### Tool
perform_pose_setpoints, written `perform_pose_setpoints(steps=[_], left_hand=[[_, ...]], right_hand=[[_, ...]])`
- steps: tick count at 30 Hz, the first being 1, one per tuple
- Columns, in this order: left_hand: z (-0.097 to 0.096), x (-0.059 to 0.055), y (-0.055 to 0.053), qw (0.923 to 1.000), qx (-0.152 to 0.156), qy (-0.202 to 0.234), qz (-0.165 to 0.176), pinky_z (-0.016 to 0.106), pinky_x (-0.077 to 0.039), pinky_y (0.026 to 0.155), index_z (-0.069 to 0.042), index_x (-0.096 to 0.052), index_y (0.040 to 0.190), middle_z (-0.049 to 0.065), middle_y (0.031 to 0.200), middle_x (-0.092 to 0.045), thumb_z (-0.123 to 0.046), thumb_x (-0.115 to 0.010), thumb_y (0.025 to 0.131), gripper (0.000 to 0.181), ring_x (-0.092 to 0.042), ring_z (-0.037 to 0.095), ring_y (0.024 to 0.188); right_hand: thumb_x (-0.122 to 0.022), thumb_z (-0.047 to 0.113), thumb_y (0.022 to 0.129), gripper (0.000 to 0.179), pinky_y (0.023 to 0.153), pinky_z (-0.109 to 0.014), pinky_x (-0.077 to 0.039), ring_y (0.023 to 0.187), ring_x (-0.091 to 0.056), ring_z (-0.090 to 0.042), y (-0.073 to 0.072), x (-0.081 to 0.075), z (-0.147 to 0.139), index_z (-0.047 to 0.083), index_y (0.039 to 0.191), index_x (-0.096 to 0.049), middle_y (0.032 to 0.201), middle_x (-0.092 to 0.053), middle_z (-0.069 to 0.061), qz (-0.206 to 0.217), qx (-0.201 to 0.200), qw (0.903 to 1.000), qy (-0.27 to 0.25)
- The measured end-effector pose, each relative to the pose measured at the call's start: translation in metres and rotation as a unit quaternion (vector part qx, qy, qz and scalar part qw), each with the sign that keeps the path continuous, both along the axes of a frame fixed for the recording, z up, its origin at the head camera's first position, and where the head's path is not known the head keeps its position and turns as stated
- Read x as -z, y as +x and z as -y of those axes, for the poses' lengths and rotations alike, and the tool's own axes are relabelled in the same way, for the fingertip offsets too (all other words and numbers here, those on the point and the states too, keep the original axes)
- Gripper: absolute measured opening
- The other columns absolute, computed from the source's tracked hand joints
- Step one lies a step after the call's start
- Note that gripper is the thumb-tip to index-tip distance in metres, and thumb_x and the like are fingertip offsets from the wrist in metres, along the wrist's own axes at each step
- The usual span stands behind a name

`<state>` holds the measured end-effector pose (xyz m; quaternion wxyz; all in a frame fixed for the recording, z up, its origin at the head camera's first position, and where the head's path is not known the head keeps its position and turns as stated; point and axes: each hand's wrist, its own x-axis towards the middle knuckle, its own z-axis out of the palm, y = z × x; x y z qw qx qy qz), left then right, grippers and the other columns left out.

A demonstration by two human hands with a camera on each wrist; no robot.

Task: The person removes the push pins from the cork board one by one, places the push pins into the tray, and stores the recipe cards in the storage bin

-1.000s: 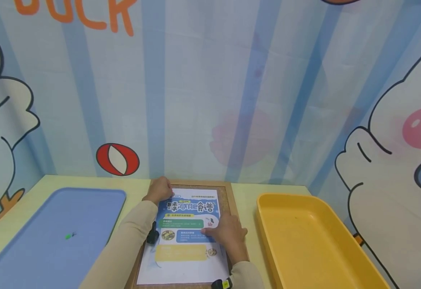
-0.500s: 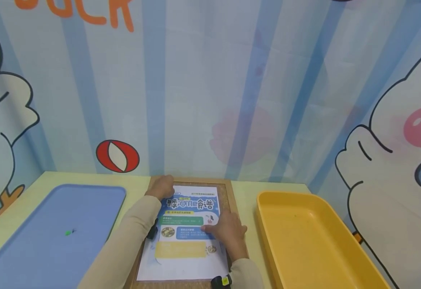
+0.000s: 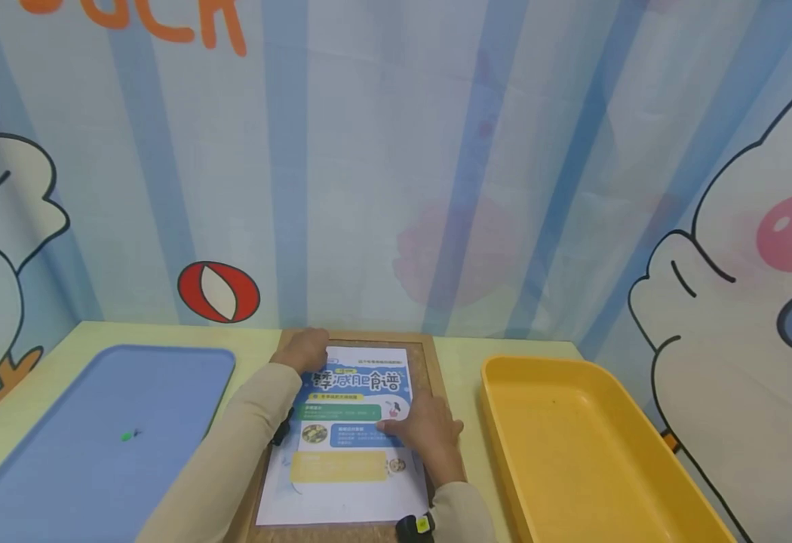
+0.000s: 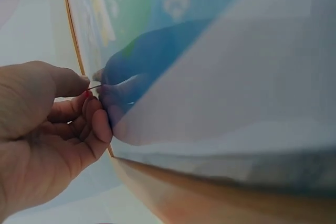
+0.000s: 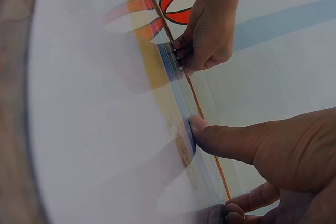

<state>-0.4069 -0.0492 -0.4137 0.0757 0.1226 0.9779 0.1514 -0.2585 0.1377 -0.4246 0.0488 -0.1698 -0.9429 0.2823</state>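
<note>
A printed poster, with blue, green and yellow blocks and large lettering, lies flat on a wood-framed corkboard. At the poster's top left corner, my left hand pinches a small red pushpin between thumb and fingertips. The pin's thin needle meets the poster surface in the left wrist view. My right hand rests on the poster's right side. Its straight thumb presses the sheet, and the other fingers lie over toward the board's right edge. In the head view the pushpin is hidden behind the left hand.
A blue tray stands left of the board, with a small green item and a dark speck on it. To the right is a deep yellow tray. A patterned cloth backdrop rises behind the table.
The left hand has edged slightly at the poster's top left corner, its fist turning a little. The right hand and poster hold the same place; the head view has tilted slightly.
</note>
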Motion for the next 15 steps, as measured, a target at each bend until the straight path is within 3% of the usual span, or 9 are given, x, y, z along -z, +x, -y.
perform_pose_setpoints(steps=[7, 11, 15], left_hand=[[0.005, -0.001, -0.002, 0.9995, -0.002, 0.033, -0.002, 0.043, -0.054, 0.088, 0.002, -0.061, 0.113, 0.015, 0.102, -0.066, -0.002, -0.058, 0.095, 0.019, -0.059, 0.025, 0.089], [0.011, -0.001, -0.002, 0.9971, -0.014, 0.074, -0.009, 0.036, -0.051, 0.07, 0.001, -0.064, 0.093, 0.011, 0.085, -0.063, -0.002, -0.06, 0.093, 0.005, -0.057, 0.023, 0.078], [0.018, 0.002, -0.004, 0.9916, -0.03, 0.126, -0.01, 0.03, -0.042, 0.06, -0.004, -0.063, 0.076, 0.006, 0.075, -0.057, -0.004, -0.06, 0.092, 0.016, -0.054, 0.021, 0.073]], right_hand=[[-0.093, 0.031, 0.067, 0.078, 0.095, -0.059, -0.036, 0.096, -0.059, -0.028, 0.0, 0.001, 0.0, 0.007, 0.133, -0.059, 0.104, -0.068, -0.013, -0.002, -0.002, 1.0, 0.002], [-0.093, 0.032, 0.066, 0.079, 0.095, -0.06, -0.036, 0.097, -0.059, -0.029, 0.0, 0.0, 0.0, 0.007, 0.133, -0.059, 0.104, -0.068, -0.013, -0.003, -0.001, 1.0, 0.004], [-0.093, 0.033, 0.066, 0.08, 0.096, -0.06, -0.036, 0.097, -0.059, -0.029, 0.0, 0.001, -0.001, 0.006, 0.133, -0.058, 0.104, -0.067, -0.014, -0.006, 0.0, 1.0, 0.008]])
